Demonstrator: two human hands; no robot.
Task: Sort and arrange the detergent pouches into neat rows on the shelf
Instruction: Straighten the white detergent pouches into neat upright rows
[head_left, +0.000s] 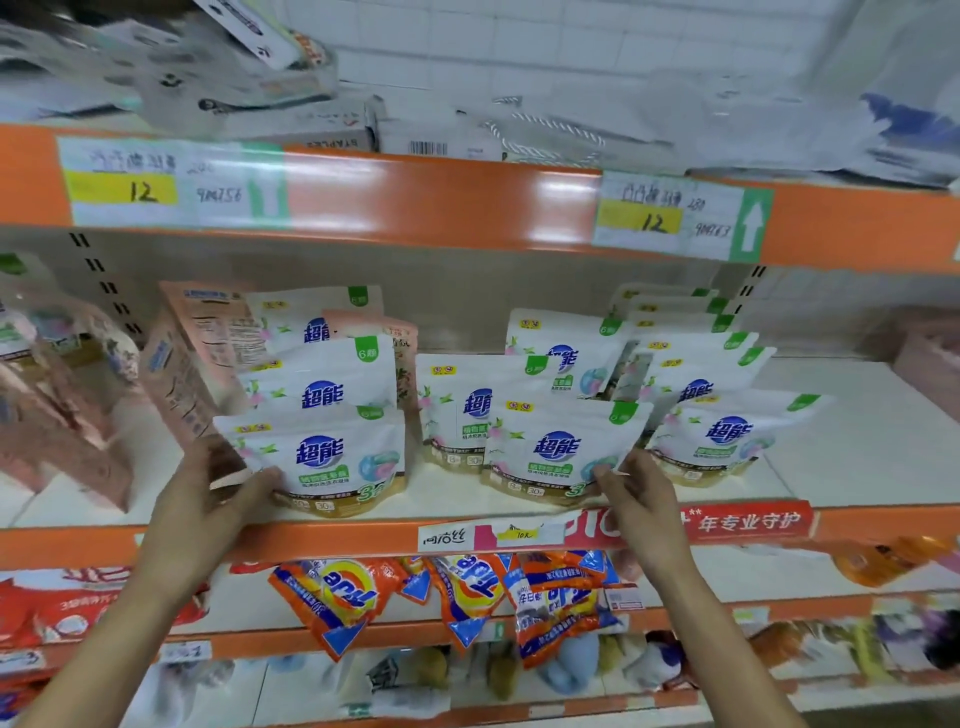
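Observation:
White detergent pouches with blue logos stand in several rows on the middle shelf (857, 467). My left hand (218, 488) grips the lower left edge of the front left pouch (332, 462), thumb on its face. My right hand (636, 493) pinches the lower right corner of the front middle pouch (550, 452). Behind it a second middle pouch (467, 410) stands upright. Another row of pouches (717, 431) stands at the right, and more stand behind the left pouch (322, 384).
Pink pouches and boxes (176, 374) lean at the left of the same shelf. The orange shelf edge (363, 535) carries price tags. Orange Tide bags (343, 597) hang on the shelf below. Boxes lie on the top shelf (431, 140). The shelf's right part is bare.

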